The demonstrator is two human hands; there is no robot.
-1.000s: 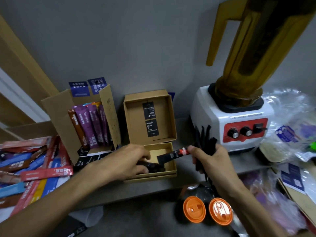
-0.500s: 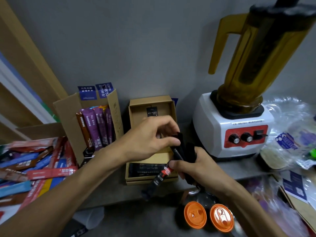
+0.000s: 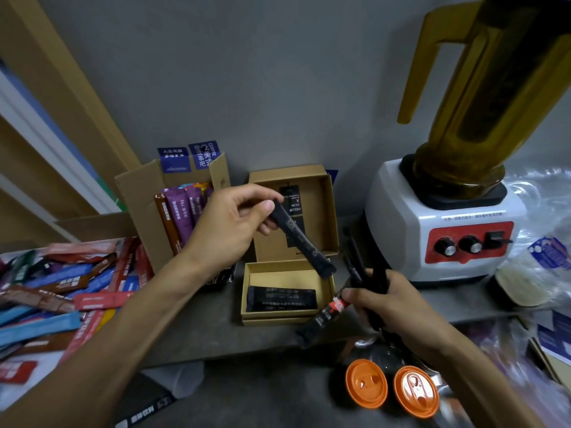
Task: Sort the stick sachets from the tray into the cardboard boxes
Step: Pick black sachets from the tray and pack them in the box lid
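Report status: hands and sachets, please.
Left hand pinches one black stick sachet above small open cardboard box. Right hand grips black sachet bundle. Box unobstructed.

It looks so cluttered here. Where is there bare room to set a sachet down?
Bare grey counter lies between the sachet heap and the small cardboard box, running along the box's front edge. The box floor behind its black sachets is also free. Crowded: the heap at left, plastic bags right of the blender.
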